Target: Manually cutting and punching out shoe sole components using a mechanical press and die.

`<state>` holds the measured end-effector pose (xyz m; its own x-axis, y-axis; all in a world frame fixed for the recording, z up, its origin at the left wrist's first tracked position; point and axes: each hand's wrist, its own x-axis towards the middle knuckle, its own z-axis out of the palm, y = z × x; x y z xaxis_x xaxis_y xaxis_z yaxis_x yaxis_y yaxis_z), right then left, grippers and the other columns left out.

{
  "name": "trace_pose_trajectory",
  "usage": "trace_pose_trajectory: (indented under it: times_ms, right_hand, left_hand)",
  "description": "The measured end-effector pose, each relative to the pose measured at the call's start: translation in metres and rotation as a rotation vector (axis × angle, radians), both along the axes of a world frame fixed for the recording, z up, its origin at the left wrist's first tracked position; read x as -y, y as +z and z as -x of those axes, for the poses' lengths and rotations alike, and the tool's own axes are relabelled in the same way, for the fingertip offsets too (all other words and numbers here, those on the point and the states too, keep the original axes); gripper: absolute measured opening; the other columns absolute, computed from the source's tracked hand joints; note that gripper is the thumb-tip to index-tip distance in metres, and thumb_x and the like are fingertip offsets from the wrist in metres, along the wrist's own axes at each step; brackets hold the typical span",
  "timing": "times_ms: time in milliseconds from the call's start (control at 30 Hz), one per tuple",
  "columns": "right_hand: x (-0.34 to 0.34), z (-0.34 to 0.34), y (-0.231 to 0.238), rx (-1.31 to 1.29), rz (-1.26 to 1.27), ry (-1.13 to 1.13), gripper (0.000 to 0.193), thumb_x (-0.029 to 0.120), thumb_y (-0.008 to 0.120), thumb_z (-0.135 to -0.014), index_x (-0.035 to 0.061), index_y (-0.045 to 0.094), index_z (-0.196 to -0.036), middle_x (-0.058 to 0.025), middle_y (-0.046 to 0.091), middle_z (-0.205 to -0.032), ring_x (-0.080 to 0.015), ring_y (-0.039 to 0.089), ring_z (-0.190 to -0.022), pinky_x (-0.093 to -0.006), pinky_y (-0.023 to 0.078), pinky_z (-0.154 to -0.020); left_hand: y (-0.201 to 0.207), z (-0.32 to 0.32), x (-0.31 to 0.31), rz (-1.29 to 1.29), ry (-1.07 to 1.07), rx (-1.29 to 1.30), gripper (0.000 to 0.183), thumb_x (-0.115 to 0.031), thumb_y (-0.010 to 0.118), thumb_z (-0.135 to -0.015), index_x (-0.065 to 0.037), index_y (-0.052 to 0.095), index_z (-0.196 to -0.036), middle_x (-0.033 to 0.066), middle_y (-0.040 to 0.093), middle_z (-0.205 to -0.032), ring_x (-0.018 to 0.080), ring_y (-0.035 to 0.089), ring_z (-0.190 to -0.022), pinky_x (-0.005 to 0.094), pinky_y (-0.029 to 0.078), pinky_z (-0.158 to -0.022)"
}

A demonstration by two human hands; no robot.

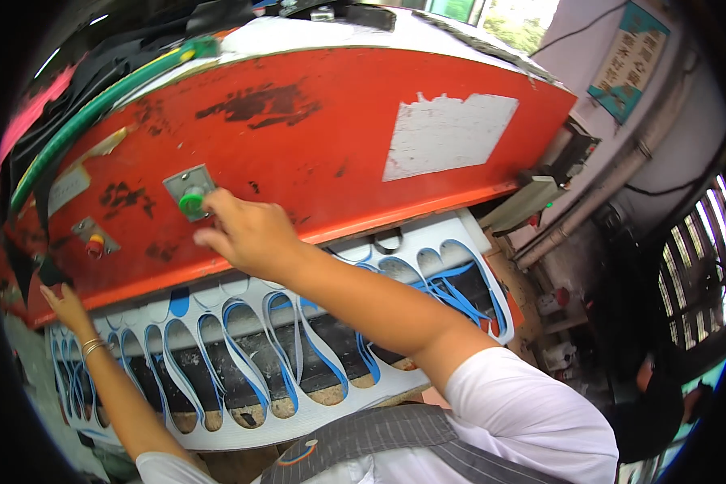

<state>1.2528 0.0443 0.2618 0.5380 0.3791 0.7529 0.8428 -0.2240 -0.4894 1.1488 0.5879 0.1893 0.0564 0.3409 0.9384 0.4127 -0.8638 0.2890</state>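
Note:
My right hand (254, 234) reaches across to a green push button (191, 203) on a metal plate, set in the front of a red machine panel (331, 145). Its thumb and forefinger are apart, with the fingertips beside or touching the button; I cannot tell which. At the panel's lower left corner, my left hand (66, 308) has its fingers stretched out near a dark strip (52, 273). Beneath the panel and both arms lies a white sheet (298, 423) with a row of long oval cut-outs and blue-edged strips.
An orange-red knob (95, 246) sits on the panel left of the green button. A green hose (64, 141) curves over the machine's upper left. To the right, a pipe (581, 206) runs along the wall. Another person in dark clothing (645, 419) is at the lower right.

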Motion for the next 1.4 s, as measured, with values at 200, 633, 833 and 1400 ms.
trace_pose_trajectory:
  times_ms: [200,633,833,1400]
  right_hand:
    - [0.005,0.023,-0.011,-0.087,0.046,-0.05,0.03,0.023,0.066,-0.085,0.0086,0.047,-0.103,-0.0114,0.064,-0.077,-0.0338,0.065,-0.069,-0.0443,0.049,-0.055]
    - [0.202,0.145,-0.114,-0.689,0.857,0.274,0.033,0.04,0.063,-0.086,0.0083,0.066,-0.096,-0.016,0.062,-0.084,-0.0362,0.062,-0.076,-0.0451,0.048,-0.069]
    - [0.215,0.168,-0.125,-0.479,0.676,0.025,0.031,0.04,0.059,-0.086,0.0114,0.068,-0.096,-0.0183,0.058,-0.089,-0.0384,0.061,-0.075,-0.0461,0.05,-0.068]
    - [0.312,0.092,-0.123,-0.244,0.349,-0.078,0.025,0.02,0.064,-0.084,0.0026,0.066,-0.102,-0.0148,0.063,-0.11,-0.0327,0.058,-0.105,-0.0407,0.047,-0.091]
  left_hand:
    - [0.003,0.056,0.009,0.477,-0.41,-0.4,0.048,-0.015,0.051,-0.092,-0.004,0.047,-0.138,0.0143,0.053,-0.136,0.0224,0.052,-0.121,0.0291,0.039,-0.098]
    - [-0.039,0.116,0.523,0.409,-1.424,-1.156,0.018,-0.02,0.062,-0.084,-0.005,0.071,-0.087,0.0147,0.068,-0.088,0.0324,0.064,-0.082,0.0402,0.052,-0.075]
    - [-0.039,0.123,0.566,0.226,-0.994,-1.252,0.027,-0.027,0.059,-0.082,-0.005,0.064,-0.068,0.0131,0.063,-0.074,0.0335,0.059,-0.074,0.0462,0.049,-0.066]
    - [-0.006,0.111,0.617,0.409,-1.159,-1.358,0.023,-0.03,0.063,-0.084,-0.009,0.071,-0.089,0.0137,0.067,-0.083,0.0352,0.064,-0.079,0.0424,0.051,-0.073]
